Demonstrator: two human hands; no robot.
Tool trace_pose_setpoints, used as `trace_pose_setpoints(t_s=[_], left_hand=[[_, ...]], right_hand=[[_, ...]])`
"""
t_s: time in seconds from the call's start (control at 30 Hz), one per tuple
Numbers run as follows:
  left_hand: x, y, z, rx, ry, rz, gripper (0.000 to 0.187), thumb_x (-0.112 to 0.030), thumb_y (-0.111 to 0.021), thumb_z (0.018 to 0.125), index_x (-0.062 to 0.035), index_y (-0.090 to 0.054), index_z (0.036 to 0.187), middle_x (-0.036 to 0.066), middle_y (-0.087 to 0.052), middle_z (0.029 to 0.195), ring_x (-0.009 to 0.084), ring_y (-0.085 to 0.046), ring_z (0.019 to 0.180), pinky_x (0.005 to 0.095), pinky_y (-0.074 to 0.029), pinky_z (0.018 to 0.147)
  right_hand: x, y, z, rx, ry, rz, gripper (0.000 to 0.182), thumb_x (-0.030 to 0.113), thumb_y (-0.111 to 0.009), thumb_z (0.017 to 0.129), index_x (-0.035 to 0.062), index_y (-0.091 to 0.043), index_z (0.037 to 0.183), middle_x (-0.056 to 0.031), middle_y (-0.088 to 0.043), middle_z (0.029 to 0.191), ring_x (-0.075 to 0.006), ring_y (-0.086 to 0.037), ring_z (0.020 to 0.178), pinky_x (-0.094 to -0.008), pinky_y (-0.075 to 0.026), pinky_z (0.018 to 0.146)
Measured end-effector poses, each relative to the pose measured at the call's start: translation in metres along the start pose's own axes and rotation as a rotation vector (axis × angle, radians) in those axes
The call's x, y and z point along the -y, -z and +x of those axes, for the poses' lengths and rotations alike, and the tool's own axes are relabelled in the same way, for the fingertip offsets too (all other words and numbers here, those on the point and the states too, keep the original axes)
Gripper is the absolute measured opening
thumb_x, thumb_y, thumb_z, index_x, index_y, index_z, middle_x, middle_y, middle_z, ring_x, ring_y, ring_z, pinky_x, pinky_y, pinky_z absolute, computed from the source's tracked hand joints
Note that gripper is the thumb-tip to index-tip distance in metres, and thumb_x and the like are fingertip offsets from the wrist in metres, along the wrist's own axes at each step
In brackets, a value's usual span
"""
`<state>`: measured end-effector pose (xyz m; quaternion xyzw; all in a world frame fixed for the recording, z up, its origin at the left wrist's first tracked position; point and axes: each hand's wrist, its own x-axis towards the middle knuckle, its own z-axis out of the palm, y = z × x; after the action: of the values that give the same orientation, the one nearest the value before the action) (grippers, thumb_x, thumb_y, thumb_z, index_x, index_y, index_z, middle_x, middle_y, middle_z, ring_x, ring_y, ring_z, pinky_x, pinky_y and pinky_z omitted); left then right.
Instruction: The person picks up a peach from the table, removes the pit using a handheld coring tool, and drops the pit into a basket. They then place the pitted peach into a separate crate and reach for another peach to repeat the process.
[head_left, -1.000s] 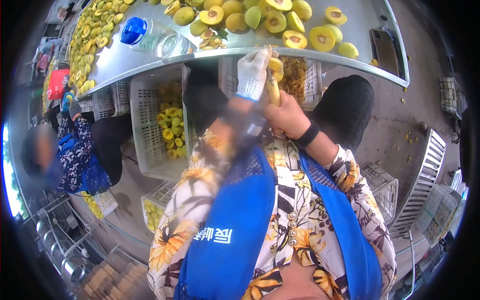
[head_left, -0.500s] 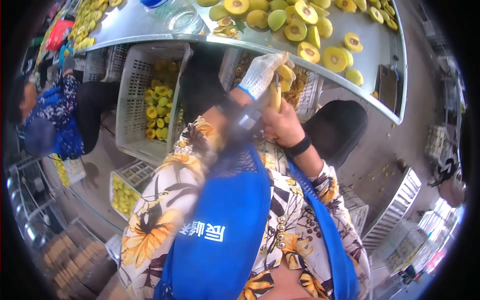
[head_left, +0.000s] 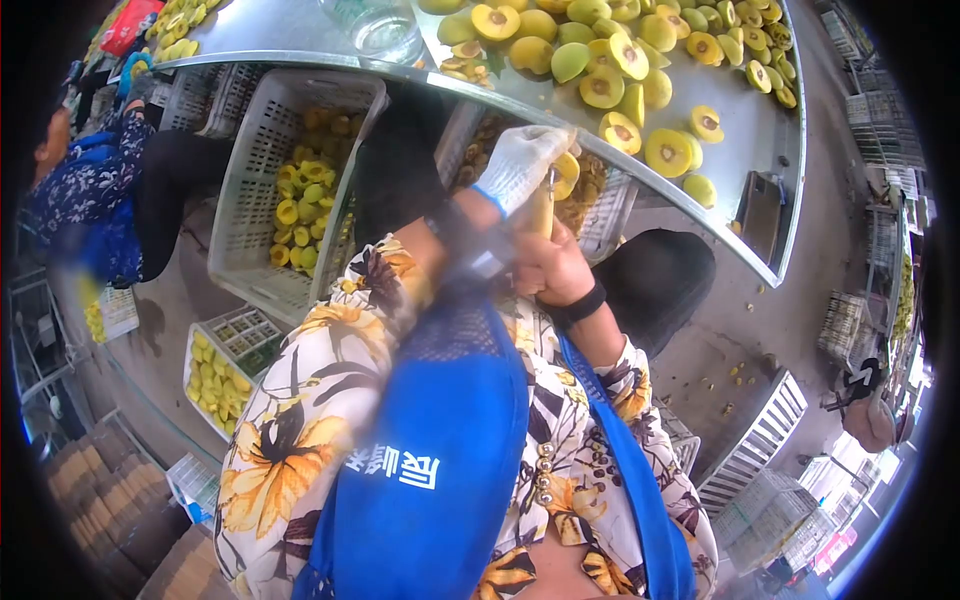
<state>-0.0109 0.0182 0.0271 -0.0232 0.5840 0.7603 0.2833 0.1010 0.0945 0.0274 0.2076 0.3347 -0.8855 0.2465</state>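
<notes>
One gloved left hand [head_left: 528, 165] is closed on a yellow fruit [head_left: 566, 177], which sits at its fingertips, partly hidden by them. Just below that hold, the bare right hand [head_left: 556, 262], with a black band [head_left: 580, 304] at the wrist, is wrapped around the pale handle of a tool [head_left: 541, 212]. The tool points up at the fruit; whether its metal end touches it cannot be told. Beneath the grip stands a crate [head_left: 612, 215] of brownish-yellow pieces. Beyond the hands, a metal table [head_left: 738, 150] carries whole and halved fruits [head_left: 668, 153], with a clear bottle [head_left: 385, 30] up and to the left. Left of the grip, a larger crate [head_left: 245, 185] holds yellow-green pieces; farther left sits a co-worker [head_left: 95, 200] in a patterned dark top.
</notes>
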Motion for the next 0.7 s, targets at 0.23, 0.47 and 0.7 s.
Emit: trace_pose_setpoints(t_s=[0.23, 0.47, 0.7], left_hand=[[-0.001, 0.009, 0.003, 0.109, 0.058, 0.007, 0.032, -0.032, -0.056, 0.086, -0.0005, -0.062, 0.089, 0.009, -0.063, 0.078, 0.0146, -0.057, 0.068, 0.0285, -0.048, 0.056], [-0.011, 0.018, 0.015, -0.167, 0.153, -0.485, 0.041, -0.043, -0.043, 0.09, -0.0038, -0.053, 0.097, 0.011, -0.06, 0.079, 0.0264, -0.06, 0.063, 0.0368, -0.05, 0.051], [-0.048, 0.156, -0.017, -0.694, -0.406, 0.903, 0.034, -0.038, -0.055, 0.083, -0.0071, -0.064, 0.095, 0.01, -0.064, 0.088, 0.0265, -0.063, 0.078, 0.0353, -0.05, 0.063]], right_hand=[[-0.001, 0.007, 0.003, 0.13, -0.079, 0.089, 0.012, 0.004, -0.047, 0.085, 0.012, -0.048, 0.094, 0.0032, -0.036, 0.056, -0.0053, -0.029, 0.038, -0.021, -0.022, 0.033], [-0.006, -0.001, 0.012, 0.131, 0.135, -0.014, 0.008, 0.005, -0.048, 0.085, 0.0086, -0.047, 0.092, 0.0013, -0.038, 0.057, -0.006, -0.031, 0.038, -0.0208, -0.025, 0.033], [0.0, 0.024, 0.021, -0.337, 0.134, -0.54, 0.013, 0.015, -0.055, 0.083, 0.0049, -0.047, 0.087, -0.0005, -0.045, 0.058, -0.0078, -0.041, 0.039, -0.0229, -0.033, 0.034]])
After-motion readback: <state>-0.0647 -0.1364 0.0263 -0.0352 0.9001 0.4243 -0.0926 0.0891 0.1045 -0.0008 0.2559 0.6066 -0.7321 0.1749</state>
